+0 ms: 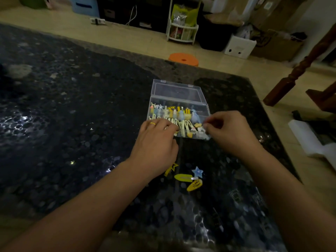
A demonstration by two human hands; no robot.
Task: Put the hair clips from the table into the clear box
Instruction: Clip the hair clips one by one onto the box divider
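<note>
Step in hand: placing clips into the clear box (179,113), both hands working at its near edge.
Left hand (156,140): over the box's near-left corner, fingers curled down into the pale clips; grip narrow, but whether a clip sits in it cannot be told.
Right hand (231,131): at the box's near-right corner, thumb and forefinger pinched together at the rim; too dim to tell whether on the wall or on a small clip.
Box: lid (177,90) thrown back flat, far row packed with blue and yellow clips, near row filling with cream ones.
Left on the tabletop (72,106): yellow star clip (171,169), blue star clip (197,171), two yellow snap clips (183,177) (194,185), all near the wrists, apart from the box.
Doing it well: steady the box with one hand, lay each clip flat alongside its neighbours, avoid dragging seated clips out on withdrawal.
Next call: likely the star clips, nearest the left wrist.
Risk: light box sliding on the glossy top.
</note>
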